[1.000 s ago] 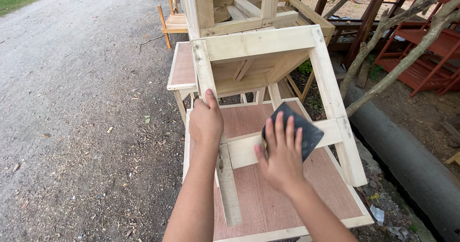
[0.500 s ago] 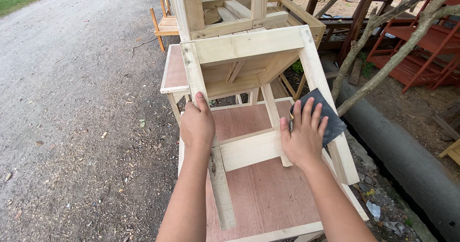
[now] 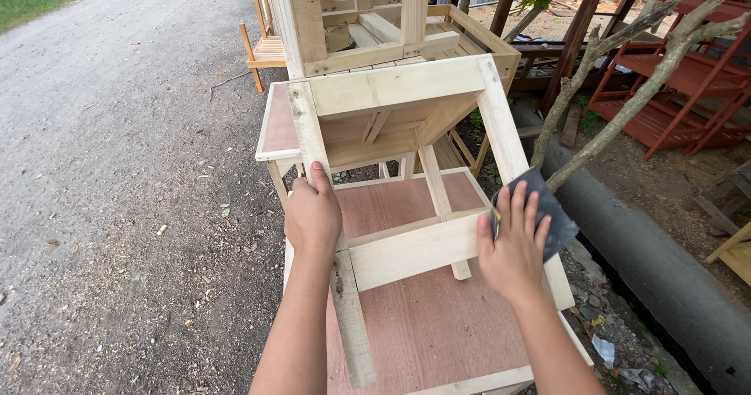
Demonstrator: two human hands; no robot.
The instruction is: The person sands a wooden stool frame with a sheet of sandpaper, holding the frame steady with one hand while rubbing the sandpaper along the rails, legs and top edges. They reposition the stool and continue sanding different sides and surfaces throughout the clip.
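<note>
Gravel path [image 3: 102, 129] fills the left of the view, littered with wood chips and dust. Left hand [image 3: 313, 217] closed around the left leg [image 3: 321, 207] of an upturned pale wooden stool [image 3: 395, 90], fingers wrapped over the front face, thumb side hidden. The stool lies tipped on a table with a reddish plywood top [image 3: 430, 332]; its legs point toward the camera, joined by a cross rail [image 3: 415, 248] running between the two hands. A second stool of the same kind [image 3: 282, 133] stands just behind, and more unfinished wooden frames [image 3: 368, 19] are stacked beyond it. Right hand [image 3: 512, 242] flat, fingers spread, pressing a dark sheet of sandpaper [image 3: 551, 215] against the right leg [image 3: 508, 152] where the rail meets it. Further right: bare branches [image 3: 626, 74], a grey concrete pipe [image 3: 665, 278] on the ground, red-painted shelving [image 3: 665, 90].
</note>
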